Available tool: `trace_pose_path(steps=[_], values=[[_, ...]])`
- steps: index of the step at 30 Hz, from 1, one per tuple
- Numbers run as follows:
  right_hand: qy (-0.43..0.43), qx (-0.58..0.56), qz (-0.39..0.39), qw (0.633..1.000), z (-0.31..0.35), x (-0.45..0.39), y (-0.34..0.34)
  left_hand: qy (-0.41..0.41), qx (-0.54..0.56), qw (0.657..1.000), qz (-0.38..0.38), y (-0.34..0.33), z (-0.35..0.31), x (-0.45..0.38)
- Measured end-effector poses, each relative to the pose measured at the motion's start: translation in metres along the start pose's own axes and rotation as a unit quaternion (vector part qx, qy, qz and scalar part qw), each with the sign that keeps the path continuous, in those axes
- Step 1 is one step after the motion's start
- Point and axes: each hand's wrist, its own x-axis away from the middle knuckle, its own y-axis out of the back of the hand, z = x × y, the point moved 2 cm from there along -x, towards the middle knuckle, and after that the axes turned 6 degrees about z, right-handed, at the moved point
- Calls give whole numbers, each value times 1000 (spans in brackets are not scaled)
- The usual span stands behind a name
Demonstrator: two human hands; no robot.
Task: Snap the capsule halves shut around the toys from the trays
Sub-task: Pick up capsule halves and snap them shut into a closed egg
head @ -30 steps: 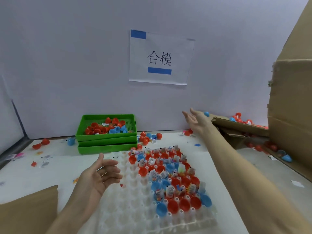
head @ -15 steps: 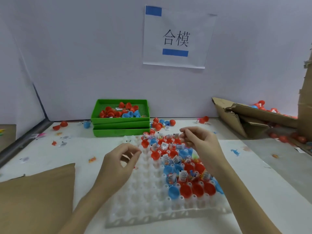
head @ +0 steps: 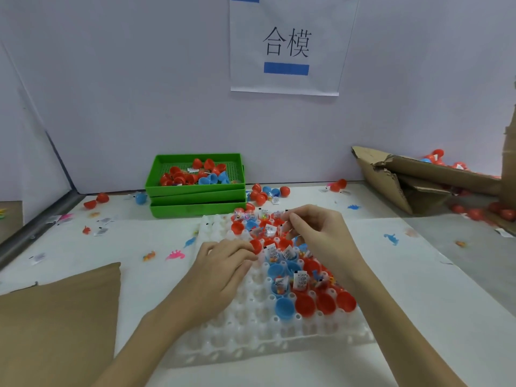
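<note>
The white tray (head: pixel 268 325) holds open red and blue halves (head: pixel 304 304), many with wrapped toys (head: pixel 300 280) inside. The green trays (head: pixel 195 191) are stacked – loose halves lie in the top one. The left hand (head: pixel 223 269) pinches a red half (head: pixel 255 245) at the tray; the right hand (head: pixel 315 233) is curled, but what it holds I cannot tell. To close well, I would align both rims, then press straight.
</note>
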Motion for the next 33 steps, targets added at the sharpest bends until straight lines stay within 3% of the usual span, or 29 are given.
trace_pose_path(steps=[6,9,14,20,26,30,33], values=[[2,64,-9,998,-7,0,-8,-36,68,993,-85,9,-6,9],[-5,83,33,996,-7,0,-8,-67,87,982,-153,18,-13,13],[-61,-108,188,974,-3,7,-13,-96,118,959,-238,34,-26,17],[-8,-188,212,959,8,16,-23,-56,135,937,-317,42,-28,21],[32,-165,196,966,17,17,-24,68,415,864,-278,38,-21,16],[72,-115,187,973,18,17,-24,68,457,850,-254,37,-21,17],[106,-82,186,973,18,19,-26,66,450,858,-238,38,-24,18]])
